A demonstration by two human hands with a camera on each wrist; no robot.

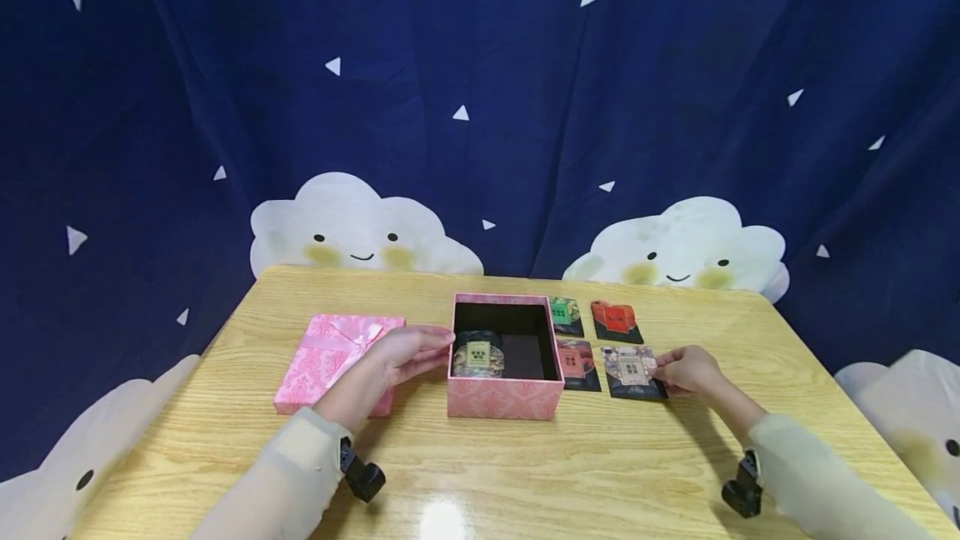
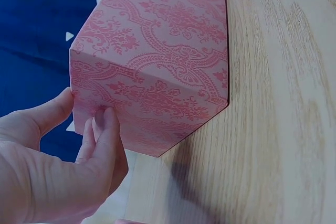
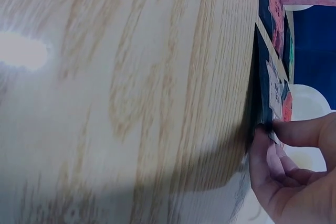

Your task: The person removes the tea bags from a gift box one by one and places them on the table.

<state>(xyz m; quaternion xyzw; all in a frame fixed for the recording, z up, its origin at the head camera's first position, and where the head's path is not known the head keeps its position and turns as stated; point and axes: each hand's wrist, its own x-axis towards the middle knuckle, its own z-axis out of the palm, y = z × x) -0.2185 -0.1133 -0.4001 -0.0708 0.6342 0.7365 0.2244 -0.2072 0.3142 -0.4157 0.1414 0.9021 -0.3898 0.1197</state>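
Note:
My left hand [image 1: 408, 353] rests its fingertips on the left wall of the pink patterned box [image 1: 504, 398]; the left wrist view shows the thumb near the rim and the fingers on the outer wall. Inside the lidless box lies a dark packet with a yellow-green label [image 1: 478, 355]. On the right, my right hand [image 1: 686, 370] pinches the right edge of a flat packet with a pale label [image 1: 632, 372] between thumb and fingers. In the right wrist view that packet looks slightly raised on the near side, its front edge standing off the table.
A pink lid with a ribbon bow [image 1: 330, 357] lies left of the box, partly behind my left forearm. Right of the box lie a green-labelled packet [image 1: 566, 317], a red heart-marked packet [image 1: 617, 322] and a red-labelled packet [image 1: 577, 365]. A dark blue curtain [image 1: 480, 107] hangs behind the table.

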